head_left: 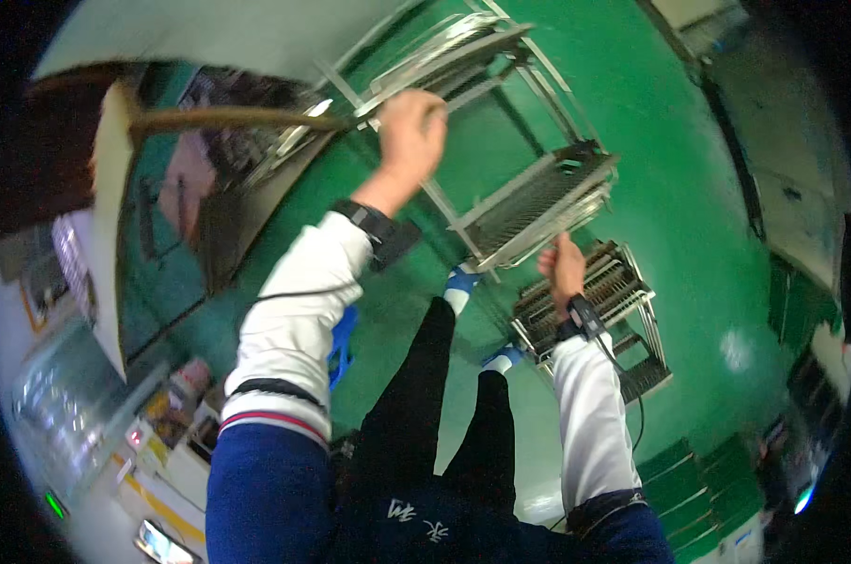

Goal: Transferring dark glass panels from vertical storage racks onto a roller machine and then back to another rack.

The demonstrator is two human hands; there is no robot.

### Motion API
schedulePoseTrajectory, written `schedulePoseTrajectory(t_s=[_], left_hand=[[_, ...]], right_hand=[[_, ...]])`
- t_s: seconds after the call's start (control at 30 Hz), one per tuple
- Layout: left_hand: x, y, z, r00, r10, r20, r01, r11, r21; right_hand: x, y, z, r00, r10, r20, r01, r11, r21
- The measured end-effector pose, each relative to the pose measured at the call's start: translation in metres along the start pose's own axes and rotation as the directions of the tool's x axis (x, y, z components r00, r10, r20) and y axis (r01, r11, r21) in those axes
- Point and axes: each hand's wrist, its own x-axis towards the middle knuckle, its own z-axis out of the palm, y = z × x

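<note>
A tall metal rack cart (538, 193) with slatted shelves stands in front of me on the green floor. My left hand (411, 141) is curled against the near corner of its upper shelf in this view. The fingers are slightly blurred, and whatever they hold is hidden. My right hand (564, 268) is lower, beside the near edge of the lower shelf. Its fingers are bent together, and I cannot make out anything in them. Just beyond my right wrist is a smaller metal rack (623, 291) with slotted tiers.
To the left a wooden bar (237, 118) sticks out from a pale board (111, 216). A clear plastic-wrapped bundle (63, 404) sits at the lower left, near a lit phone (162, 543). Dark green stacked panels (675, 489) lie at the lower right.
</note>
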Motion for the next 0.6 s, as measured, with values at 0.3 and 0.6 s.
schedulePoseTrajectory(t_s=[0.3, 0.6], left_hand=[[-0.32, 0.053, -0.064, 0.858, -0.467, 0.216, 0.457, 0.884, 0.096], [-0.52, 0.158, -0.146, 0.201, -0.688, 0.697, 0.838, 0.489, 0.241]], right_hand=[[-0.041, 0.123, -0.118, 0.975, 0.103, 0.199, -0.031, 0.942, -0.334], [-0.157, 0.147, -0.217, 0.965, 0.195, 0.175, -0.035, 0.757, -0.652]])
